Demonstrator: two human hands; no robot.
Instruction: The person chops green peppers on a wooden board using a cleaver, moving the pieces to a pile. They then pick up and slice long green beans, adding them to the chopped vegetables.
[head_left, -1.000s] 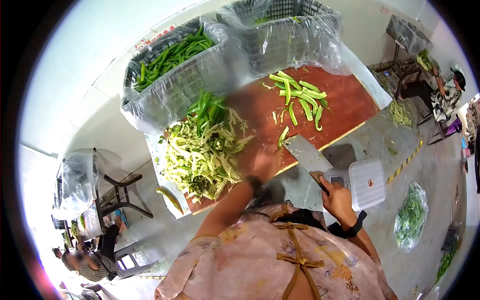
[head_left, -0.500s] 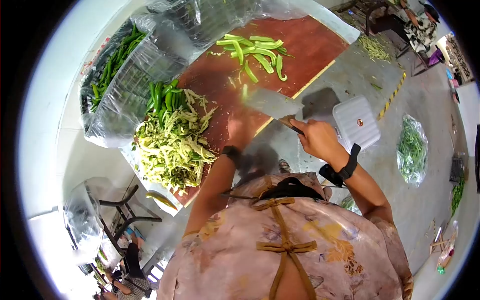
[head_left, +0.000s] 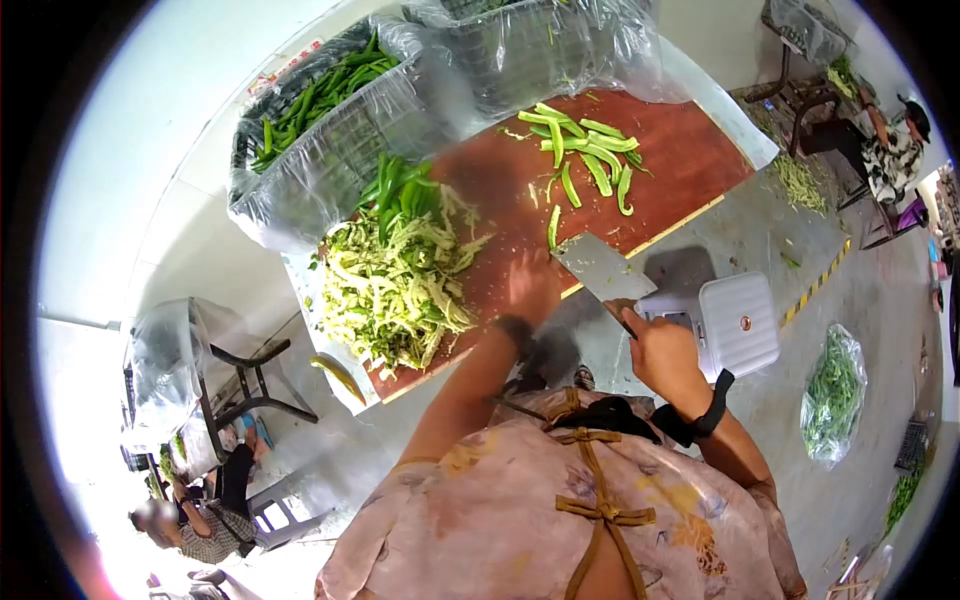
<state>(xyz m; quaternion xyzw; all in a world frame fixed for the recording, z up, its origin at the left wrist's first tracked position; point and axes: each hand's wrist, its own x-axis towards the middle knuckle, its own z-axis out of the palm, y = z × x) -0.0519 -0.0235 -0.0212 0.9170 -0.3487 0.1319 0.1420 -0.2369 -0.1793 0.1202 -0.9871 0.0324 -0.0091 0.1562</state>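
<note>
My right hand (head_left: 662, 352) is wrapped round the handle of a wide cleaver (head_left: 604, 268), whose blade lies over the near edge of the red board (head_left: 690, 150). Smeared by motion, my left hand (head_left: 532, 285) is over the board just left of the blade; its fingers cannot be made out. A green pepper strip (head_left: 553, 228) stands by the blade's tip. Beyond it lie several split green peppers (head_left: 600, 165). To the left is a heap of pale seedy pepper cores (head_left: 395, 285), with whole green peppers (head_left: 400, 190) at its far side.
A plastic-lined crate of green peppers (head_left: 325, 100) stands at the upper left, another lined crate (head_left: 550, 60) behind the board. A white lidded box (head_left: 740, 320) is right of my right hand. On the floor lies a bag of greens (head_left: 833, 395). Other people sit at the upper right and lower left.
The view has shifted, so the board and heap appear farther right and lower. The cleaver blade is now sharp instead of blurred, and the strip beside it stands nearer the board's edge.
</note>
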